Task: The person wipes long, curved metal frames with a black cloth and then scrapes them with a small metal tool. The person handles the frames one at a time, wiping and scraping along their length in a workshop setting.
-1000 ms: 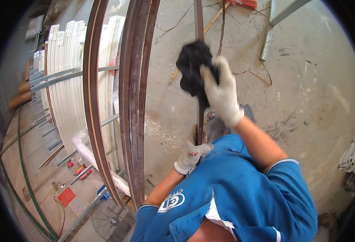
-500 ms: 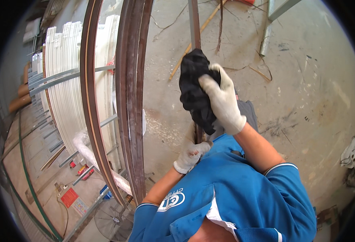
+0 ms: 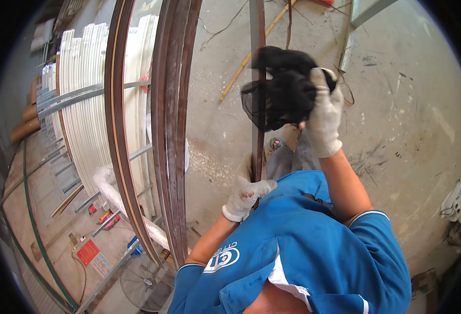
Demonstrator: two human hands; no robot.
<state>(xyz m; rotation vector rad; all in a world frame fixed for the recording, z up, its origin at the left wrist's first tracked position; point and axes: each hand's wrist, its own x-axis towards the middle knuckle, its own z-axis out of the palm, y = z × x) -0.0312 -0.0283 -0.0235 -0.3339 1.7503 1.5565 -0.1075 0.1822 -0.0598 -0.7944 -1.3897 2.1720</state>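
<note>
A long, narrow dark brown bar (image 3: 258,146) runs from the top of the view down to my waist. My left hand (image 3: 246,194), in a stained white work glove, is closed round the bar near its lower part. In my gloved right hand (image 3: 324,115) is a bunched black cloth (image 3: 288,86), gripped at its right side. The cloth spreads leftward to the bar and partly overlaps it. Some of my right fingers are hidden behind the cloth.
Left of me stand several brown bars (image 3: 174,125) and a single curved-looking one (image 3: 116,115). Behind them are stacked white strips (image 3: 84,104) on a metal rack. A fan (image 3: 145,282) stands at lower left. A yellow stick (image 3: 235,78) and metal profile (image 3: 347,49) lie on the floor.
My right hand has moved to the right with the black cloth, which has come off its wrap along the bar and spread open. My left hand keeps its hold on the bar.
</note>
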